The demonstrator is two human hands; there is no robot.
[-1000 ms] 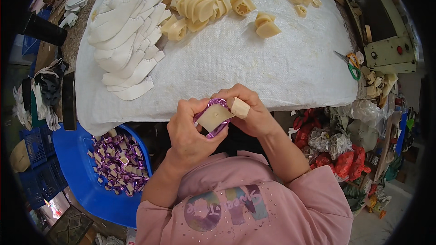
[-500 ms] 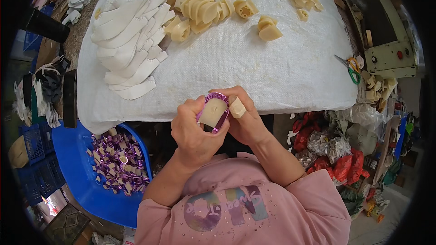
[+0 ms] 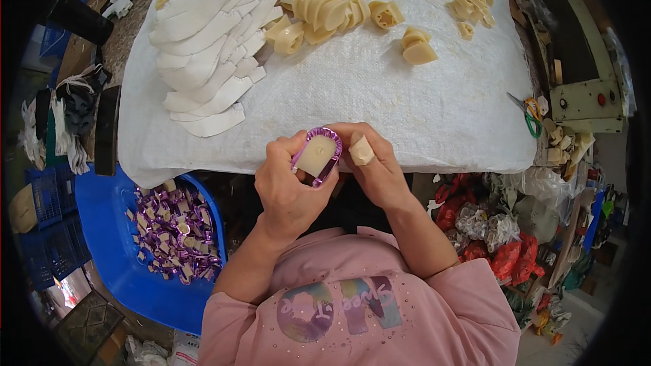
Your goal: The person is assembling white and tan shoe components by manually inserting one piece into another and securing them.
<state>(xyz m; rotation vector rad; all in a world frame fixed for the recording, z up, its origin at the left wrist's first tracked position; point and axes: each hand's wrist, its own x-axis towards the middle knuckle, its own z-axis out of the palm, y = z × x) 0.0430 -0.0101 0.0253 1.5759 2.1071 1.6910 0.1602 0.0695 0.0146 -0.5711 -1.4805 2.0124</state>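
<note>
**Purple-edged piece (image 3: 315, 158) in left hand (image 3: 283, 186), at the near edge of the white-covered table (image 3: 352, 98)**

Landmark for all positions: the white-covered table.

Held piece: cream, arch-shaped face with a small round mark, gathered purple foil (image 3: 325, 133) around its curved edge. It is raised at the middle of the table's near edge, curved end pointing toward the far side.

Left hand: clamped on the piece, thumb on the near end, fingers around the left side.

Right hand (image 3: 380, 173): just beside the piece, also at the near edge. Thumb wears a tan cover (image 3: 362, 151) and stands apart from the piece; the fingers reach toward its far right rim. Cannot tell whether they press on it.

On the table, left part: overlapping white curved pieces (image 3: 207, 51). Far middle: glossy cream moulded pieces (image 3: 325, 12), in a row and heap; two more (image 3: 418, 46) lie together, nearer and to the right of these. Far right: a cluster of small cream pieces (image 3: 469, 1). Right edge: scissors (image 3: 531, 118) with green and orange handles.

Below the table's near left corner: blue tub (image 3: 112, 244) containing many purple-and-cream pieces (image 3: 178, 234). Below the near right corner: red bags (image 3: 506, 261) among crumpled clear plastic.
</note>
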